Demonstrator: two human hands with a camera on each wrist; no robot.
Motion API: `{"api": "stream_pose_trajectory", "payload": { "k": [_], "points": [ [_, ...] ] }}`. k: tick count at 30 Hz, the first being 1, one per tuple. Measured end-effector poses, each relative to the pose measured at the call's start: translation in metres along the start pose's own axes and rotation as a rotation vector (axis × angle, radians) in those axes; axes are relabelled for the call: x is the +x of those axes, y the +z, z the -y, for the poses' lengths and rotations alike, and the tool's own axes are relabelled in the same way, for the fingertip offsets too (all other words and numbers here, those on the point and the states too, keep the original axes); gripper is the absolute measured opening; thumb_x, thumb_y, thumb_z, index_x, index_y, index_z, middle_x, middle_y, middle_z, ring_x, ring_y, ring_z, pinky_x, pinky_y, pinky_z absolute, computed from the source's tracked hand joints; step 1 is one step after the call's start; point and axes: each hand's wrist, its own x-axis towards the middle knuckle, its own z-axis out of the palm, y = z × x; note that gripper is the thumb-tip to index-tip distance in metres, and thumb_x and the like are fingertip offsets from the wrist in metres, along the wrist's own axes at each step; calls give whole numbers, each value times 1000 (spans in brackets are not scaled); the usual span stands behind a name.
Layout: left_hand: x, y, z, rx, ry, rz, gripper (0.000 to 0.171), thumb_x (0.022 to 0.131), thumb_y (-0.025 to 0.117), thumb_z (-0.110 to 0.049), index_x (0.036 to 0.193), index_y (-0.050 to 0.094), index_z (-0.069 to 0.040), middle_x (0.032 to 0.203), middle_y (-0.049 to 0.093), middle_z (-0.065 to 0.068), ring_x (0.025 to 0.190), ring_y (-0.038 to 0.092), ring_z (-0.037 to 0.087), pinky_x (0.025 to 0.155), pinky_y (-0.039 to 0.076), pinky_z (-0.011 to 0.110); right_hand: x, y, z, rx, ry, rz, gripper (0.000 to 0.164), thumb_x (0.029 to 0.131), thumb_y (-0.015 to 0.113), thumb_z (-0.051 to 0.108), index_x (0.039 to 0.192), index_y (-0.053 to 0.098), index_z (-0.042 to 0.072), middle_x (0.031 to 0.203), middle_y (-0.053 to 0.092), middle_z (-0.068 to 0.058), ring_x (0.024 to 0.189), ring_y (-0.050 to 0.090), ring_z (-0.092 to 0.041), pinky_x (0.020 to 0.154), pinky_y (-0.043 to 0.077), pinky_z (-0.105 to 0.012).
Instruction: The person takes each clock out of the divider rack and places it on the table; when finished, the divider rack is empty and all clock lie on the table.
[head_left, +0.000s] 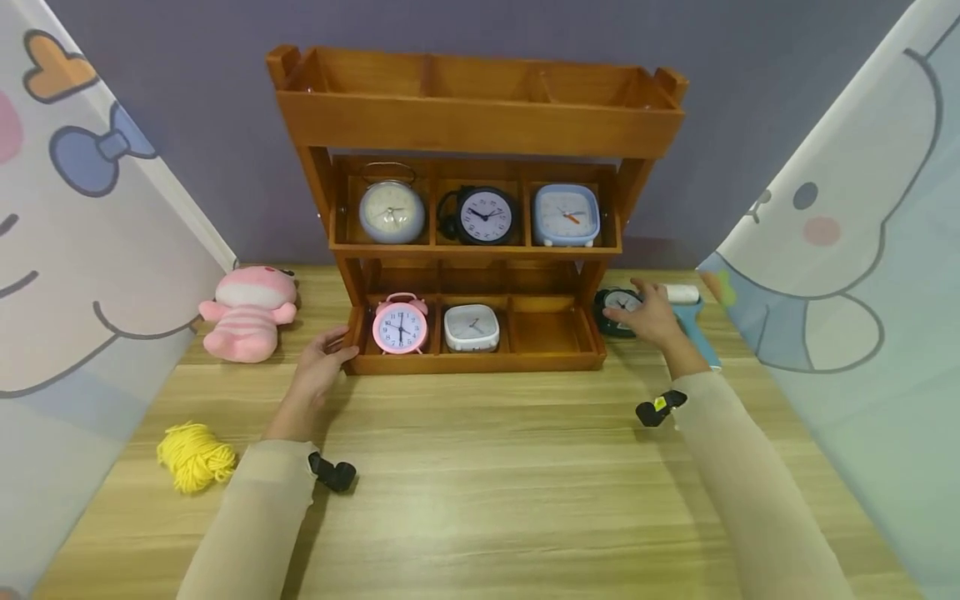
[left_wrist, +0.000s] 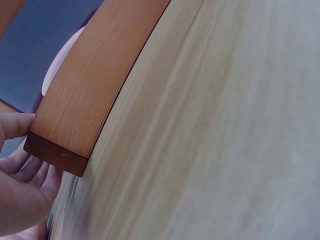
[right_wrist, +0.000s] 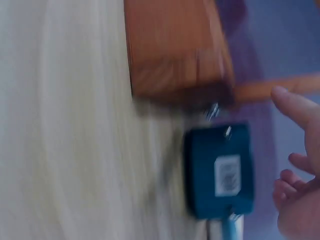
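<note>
A brown wooden shelf (head_left: 480, 362) with three tiers of compartments stands at the back of the table. My left hand (head_left: 321, 362) grips the left end of its bottom tier, the thumb at the board's edge and the other fingers around the end. A dark green alarm clock (head_left: 619, 327) sits just beyond the shelf's right end; the right wrist view shows its teal underside with a white label (right_wrist: 228, 176). My right hand (head_left: 651, 315) is beside this clock, thumb and fingers spread. A gap shows between hand and clock in the blurred right wrist view.
The bottom tier holds a pink alarm clock (head_left: 401, 327) and a white clock (head_left: 472, 328). Above are a round pale clock (head_left: 392, 212), a black clock (head_left: 485, 216) and a blue clock (head_left: 566, 215). A pink plush toy (head_left: 251, 312), yellow yarn (head_left: 195, 456) and lint roller (head_left: 697, 333) lie around.
</note>
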Motion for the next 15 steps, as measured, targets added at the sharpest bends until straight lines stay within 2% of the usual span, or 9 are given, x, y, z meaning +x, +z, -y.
{"api": "stream_pose_trajectory", "payload": {
  "k": [5,10,15],
  "points": [
    [3,3,-3,-5,-1,-5,56,97,55,-1,148,32,5,149,31,25,136,28,34,111,28,44,-21,9,21,26,-60,-26,78,92,69,30,146,30,-11,136,33,-35,124,38,-48,101,36,-57],
    [2,3,-3,-7,-5,-7,56,97,55,0,148,32,5,150,31,25,137,28,34,111,28,44,-37,30,50,74,-109,45,75,93,69,28,146,31,-9,136,35,-31,123,40,-46,103,36,-54],
    [0,1,-1,-20,-18,-18,56,97,54,0,148,31,6,149,31,24,136,29,33,111,29,42,-42,52,81,90,-159,108,72,93,69,28,147,34,-4,138,37,-26,122,41,-42,102,36,-52]
  ]
}}
